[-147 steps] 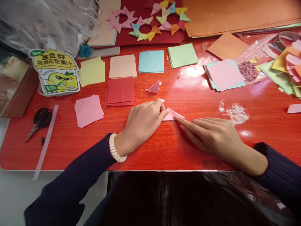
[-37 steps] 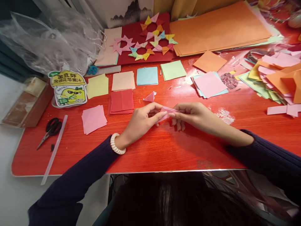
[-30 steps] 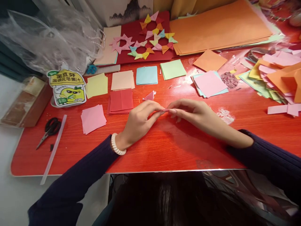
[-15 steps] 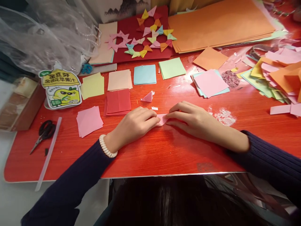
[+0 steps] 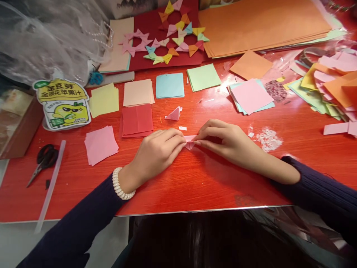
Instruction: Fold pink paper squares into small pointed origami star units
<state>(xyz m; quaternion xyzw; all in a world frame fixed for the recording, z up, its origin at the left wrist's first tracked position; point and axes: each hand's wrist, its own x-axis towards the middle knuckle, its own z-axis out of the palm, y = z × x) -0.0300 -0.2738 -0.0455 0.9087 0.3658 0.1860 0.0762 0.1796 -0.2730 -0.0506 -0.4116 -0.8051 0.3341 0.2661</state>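
Observation:
A small folded pink paper (image 5: 190,138) lies on the red table between my two hands, with a little triangular point toward me. My left hand (image 5: 160,150), a beaded band at its wrist, pinches the paper's left end. At the right end, the fingertips of my right hand (image 5: 223,139) are closed on it. My fingers hide both ends of the paper. Just beyond sit a folded pink triangle (image 5: 174,113) and a white scrap (image 5: 182,128).
Square stacks in pink (image 5: 101,145), red (image 5: 137,120) and blue (image 5: 170,85) lie around my hands. Scissors (image 5: 43,162) and a translucent strip (image 5: 51,186) are at the left. Folded paper rings (image 5: 136,42) rest at the back; paper scraps (image 5: 309,95) pile up at the right.
A small triangular point now shows on the near side of the pink paper, and my fingertips have shifted slightly along it. The whole view has moved a little.

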